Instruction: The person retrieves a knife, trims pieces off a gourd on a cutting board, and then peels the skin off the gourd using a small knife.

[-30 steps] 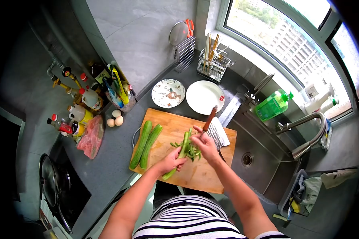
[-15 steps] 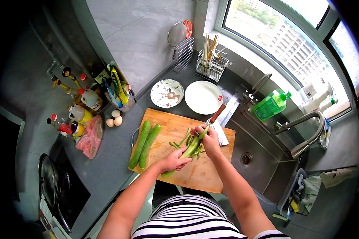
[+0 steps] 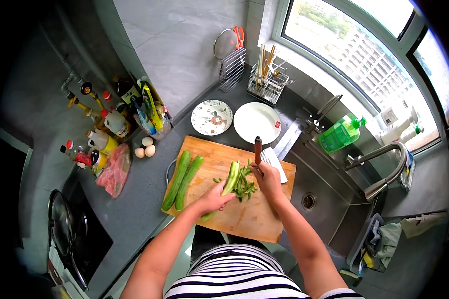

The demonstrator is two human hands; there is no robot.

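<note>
My left hand (image 3: 215, 198) is closed around the lower part of a long green gourd (image 3: 231, 178), whose upper part shows pale peeled stripes. My right hand (image 3: 267, 178), fingers curled, grips a brown-handled peeler (image 3: 258, 151); its handle points up and its head is hidden by the fingers. Between the hands, a heap of green peelings (image 3: 245, 185) lies on the wooden cutting board (image 3: 254, 222). Two whole green gourds (image 3: 182, 182) rest side by side on the board's left. A broad pale blade (image 3: 275, 164) lies just beyond my right hand.
A patterned plate (image 3: 211, 117) and a white plate (image 3: 257, 123) stand behind the board. The steel sink (image 3: 317, 182) is to the right, with a curved faucet (image 3: 389, 164). Several eggs (image 3: 145, 148), a pink bag (image 3: 115, 172) and bottles sit left, above a lidded pan (image 3: 62, 224).
My right hand has moved away from the gourd's tip, slightly right and down. The brown handle has swung from leaning right to nearly upright. The gourd now points more steeply upward.
</note>
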